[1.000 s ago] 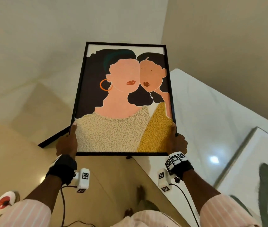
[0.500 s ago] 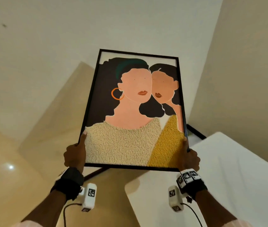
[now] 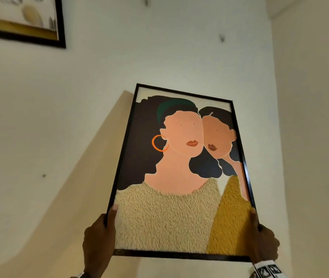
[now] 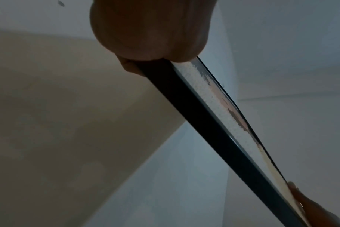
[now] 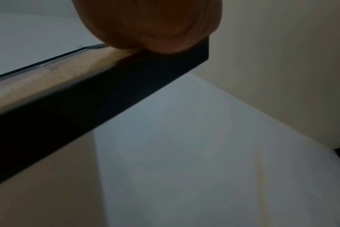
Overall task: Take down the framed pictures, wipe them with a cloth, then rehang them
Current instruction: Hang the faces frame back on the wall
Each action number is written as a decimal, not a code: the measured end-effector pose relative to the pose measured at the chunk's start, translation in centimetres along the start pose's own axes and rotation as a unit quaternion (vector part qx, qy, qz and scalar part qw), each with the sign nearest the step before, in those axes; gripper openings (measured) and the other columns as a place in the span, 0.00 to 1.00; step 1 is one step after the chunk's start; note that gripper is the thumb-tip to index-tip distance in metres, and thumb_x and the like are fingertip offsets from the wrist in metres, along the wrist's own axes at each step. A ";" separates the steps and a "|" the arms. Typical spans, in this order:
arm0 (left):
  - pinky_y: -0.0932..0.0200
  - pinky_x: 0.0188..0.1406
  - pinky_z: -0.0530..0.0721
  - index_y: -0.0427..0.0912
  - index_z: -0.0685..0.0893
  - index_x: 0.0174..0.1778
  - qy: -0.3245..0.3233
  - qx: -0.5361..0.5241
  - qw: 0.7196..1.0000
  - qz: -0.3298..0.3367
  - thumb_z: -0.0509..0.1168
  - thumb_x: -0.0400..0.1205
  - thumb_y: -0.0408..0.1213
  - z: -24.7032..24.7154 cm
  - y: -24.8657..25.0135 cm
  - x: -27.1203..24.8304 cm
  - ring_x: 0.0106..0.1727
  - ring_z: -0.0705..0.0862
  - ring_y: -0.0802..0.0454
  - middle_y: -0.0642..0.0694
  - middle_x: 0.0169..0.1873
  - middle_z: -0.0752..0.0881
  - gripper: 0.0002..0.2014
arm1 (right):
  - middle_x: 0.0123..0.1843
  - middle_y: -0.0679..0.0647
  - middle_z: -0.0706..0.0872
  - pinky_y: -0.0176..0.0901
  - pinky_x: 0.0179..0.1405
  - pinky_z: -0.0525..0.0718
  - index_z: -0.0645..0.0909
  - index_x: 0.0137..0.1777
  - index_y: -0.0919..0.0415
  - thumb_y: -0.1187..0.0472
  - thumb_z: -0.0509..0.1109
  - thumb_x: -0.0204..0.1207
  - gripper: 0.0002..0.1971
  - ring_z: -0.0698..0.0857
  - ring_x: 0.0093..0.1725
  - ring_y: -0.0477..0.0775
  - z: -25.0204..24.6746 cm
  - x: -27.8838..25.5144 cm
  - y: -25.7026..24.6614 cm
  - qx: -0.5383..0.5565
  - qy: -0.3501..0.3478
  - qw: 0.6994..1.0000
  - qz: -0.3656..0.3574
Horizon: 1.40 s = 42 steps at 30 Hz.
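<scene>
A black-framed picture [image 3: 181, 173] of two women is held up in front of the white wall, tilted slightly, its top leaning toward the wall. My left hand [image 3: 99, 237] grips its lower left edge, thumb on the front. My right hand [image 3: 264, 243] grips the lower right corner. Two small wall hooks [image 3: 222, 38] sit on the wall well above the frame's top edge. In the left wrist view the frame's edge [image 4: 213, 122] runs away from my left hand [image 4: 151, 30]. In the right wrist view my right hand [image 5: 151, 24] clasps the frame's corner [image 5: 126, 79].
Another framed picture [image 3: 21, 19] hangs at the upper left of the wall. The room's corner [image 3: 276, 117] lies just right of the held frame. A small dark mark [image 3: 43, 175] shows on the wall at the left.
Both hands have raised the picture from over the white table up toward the wall, and the view has tilted up; the table and the floor have dropped out of sight.
</scene>
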<state>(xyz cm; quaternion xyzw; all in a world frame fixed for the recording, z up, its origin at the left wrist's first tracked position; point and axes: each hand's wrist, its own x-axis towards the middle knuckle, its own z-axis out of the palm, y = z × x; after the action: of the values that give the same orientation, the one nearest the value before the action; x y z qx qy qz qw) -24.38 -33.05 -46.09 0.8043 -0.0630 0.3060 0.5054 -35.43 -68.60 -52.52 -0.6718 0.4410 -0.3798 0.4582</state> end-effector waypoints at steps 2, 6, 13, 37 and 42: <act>0.52 0.36 0.73 0.40 0.79 0.32 0.019 -0.009 1.000 0.018 0.49 0.79 0.66 0.2 1.3 4.4 0.34 0.79 0.45 0.42 0.27 0.83 0.31 | 0.46 0.65 0.82 0.63 0.62 0.75 0.82 0.42 0.61 0.23 0.44 0.73 0.41 0.78 0.56 0.71 2.4 1.5 -3.9 0.040 0.009 0.999 -0.021; 0.52 0.39 0.75 0.42 0.82 0.42 0.061 -0.059 0.995 0.059 0.51 0.78 0.65 0.4 3.9 11.8 0.35 0.81 0.46 0.44 0.29 0.84 0.29 | 0.40 0.62 0.79 0.60 0.57 0.76 0.80 0.36 0.62 0.28 0.45 0.76 0.38 0.73 0.46 0.65 6.2 4.8 -11.1 0.108 0.033 0.990 -0.079; 0.63 0.27 0.72 0.47 0.76 0.73 0.129 -0.131 0.971 0.153 0.60 0.82 0.55 0.2 9.2 19.7 0.29 0.79 0.52 0.46 0.26 0.82 0.26 | 0.45 0.67 0.84 0.56 0.49 0.75 0.82 0.48 0.60 0.35 0.50 0.83 0.30 0.80 0.48 0.69 11.6 10.2 -21.9 0.176 0.050 0.967 -0.179; 0.57 0.53 0.75 0.55 0.78 0.75 0.244 -0.175 0.895 0.330 0.60 0.86 0.51 8.5 18.0 37.4 0.53 0.85 0.42 0.36 0.48 0.89 0.20 | 0.62 0.73 0.81 0.63 0.62 0.75 0.83 0.61 0.62 0.33 0.48 0.84 0.34 0.79 0.62 0.75 21.1 27.7 -45.3 0.257 0.047 0.927 -0.269; 0.51 0.65 0.78 0.54 0.78 0.74 0.257 -0.172 0.892 0.329 0.60 0.85 0.53 8.4 17.8 37.0 0.61 0.84 0.43 0.40 0.57 0.88 0.21 | 0.60 0.72 0.82 0.62 0.61 0.76 0.83 0.60 0.61 0.34 0.48 0.84 0.34 0.79 0.60 0.75 21.0 27.4 -45.4 0.263 0.042 0.923 -0.278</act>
<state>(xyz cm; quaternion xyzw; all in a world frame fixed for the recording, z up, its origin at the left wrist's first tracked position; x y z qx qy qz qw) 1.74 -41.06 -14.30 0.5311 -0.2436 0.6351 0.5052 3.73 -79.80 -12.54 -0.6060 0.1398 -0.6219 0.4759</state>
